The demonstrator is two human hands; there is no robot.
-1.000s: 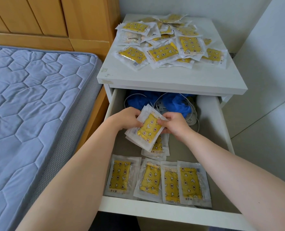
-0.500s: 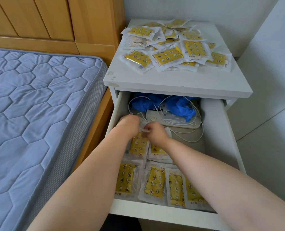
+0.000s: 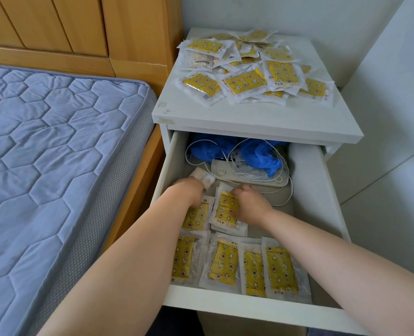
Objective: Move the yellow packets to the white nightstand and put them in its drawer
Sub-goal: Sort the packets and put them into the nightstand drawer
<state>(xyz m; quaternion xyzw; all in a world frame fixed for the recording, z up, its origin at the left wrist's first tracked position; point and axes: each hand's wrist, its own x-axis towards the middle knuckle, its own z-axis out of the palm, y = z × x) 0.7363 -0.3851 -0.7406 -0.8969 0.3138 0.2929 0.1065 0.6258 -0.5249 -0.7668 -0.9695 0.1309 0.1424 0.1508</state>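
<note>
Beside a bed with a blue quilted mattress (image 3: 55, 154) and a wooden headboard (image 3: 55, 25) stands the white nightstand (image 3: 249, 117), against a pale wall (image 3: 310, 10). On its top, toward the far side, lies one heap of yellow packets (image 3: 249, 69), so overlapped that an exact count is not possible, though well over a dozen show. Its one drawer (image 3: 249, 311) is pulled open toward the person. Along the drawer's near edge four packets (image 3: 223, 260) lie flat side by side in a row. Just beyond them is a second row of two: a left packet (image 3: 197, 218) and a right packet (image 3: 226, 209), the right one with the edge of at least one more showing beneath it. The left hand (image 3: 187, 192) is down on the left packet, its fingers hidden under the hand, so whether they grip cannot be told. The right hand (image 3: 252, 206) has its fingers (image 3: 242, 190) curled over the right packet's right edge, gripping it. At the drawer's far end sit crumpled blue material (image 3: 261, 154), looped white cables (image 3: 189, 151), one flat white device (image 3: 221, 167) and one small white roll (image 3: 204, 177) touching the left hand.
</note>
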